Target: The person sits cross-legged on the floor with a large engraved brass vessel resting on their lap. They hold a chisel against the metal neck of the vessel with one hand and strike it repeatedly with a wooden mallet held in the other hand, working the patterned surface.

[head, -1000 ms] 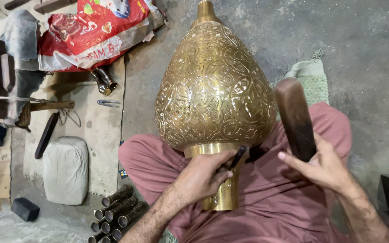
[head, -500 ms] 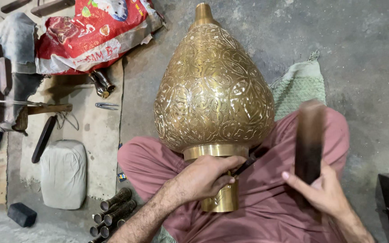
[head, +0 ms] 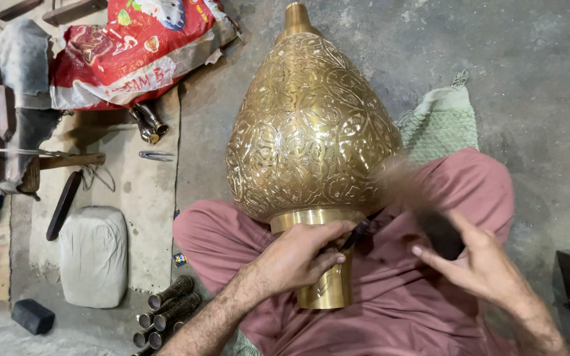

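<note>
Since half a second ago my right hand (head: 489,267) has swung the dark mallet (head: 423,211) down from upright to a slant, so that its head is a blur against the lower right flank of the brass vessel (head: 311,132). That hand is closed round the mallet's handle. My left hand (head: 298,254) is closed round a thin dark punch (head: 357,231), whose tip meets the vessel just above its plain collar. The vessel lies across my lap, neck pointing away from me, its base pipe under my left wrist. As I judge it, nearly all the swollen body already carries chased scrollwork, and what is left is the band by the collar, while the collar and pipe are mostly smooth. Nothing shows inside the vessel. At the lower left of the floor a cluster of patterned tubes (head: 166,310) lies with open, seemingly hollow ends, beside a grey sack (head: 94,254) whose contents I cannot see.
</note>
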Motion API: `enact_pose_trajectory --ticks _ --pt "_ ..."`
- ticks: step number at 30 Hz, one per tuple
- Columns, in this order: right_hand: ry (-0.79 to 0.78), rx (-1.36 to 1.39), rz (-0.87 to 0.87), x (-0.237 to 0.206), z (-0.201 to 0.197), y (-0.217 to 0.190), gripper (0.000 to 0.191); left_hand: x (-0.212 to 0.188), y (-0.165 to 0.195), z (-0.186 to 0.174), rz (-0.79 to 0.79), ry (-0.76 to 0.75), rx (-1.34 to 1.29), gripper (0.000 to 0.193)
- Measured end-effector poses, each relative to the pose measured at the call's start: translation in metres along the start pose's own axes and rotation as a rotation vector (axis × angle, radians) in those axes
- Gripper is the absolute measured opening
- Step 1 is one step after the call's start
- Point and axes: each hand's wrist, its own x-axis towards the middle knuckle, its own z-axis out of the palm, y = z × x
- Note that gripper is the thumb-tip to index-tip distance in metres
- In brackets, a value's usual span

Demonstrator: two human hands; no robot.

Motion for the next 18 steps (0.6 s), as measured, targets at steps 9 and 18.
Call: enact_pose_trajectory --ticks 9,18 --pt "-0.08 -0.268 0.017 -0.004 -0.003 0.012 0.052 0.007 -0.005 0.004 -0.109 -0.165 0.056 0.052" --pt "0.061 0.128 0.006 -0.042 0.019 0.048 0.035 0.011 -0.001 -0.001 0.002 -0.212 0.076 0.051"
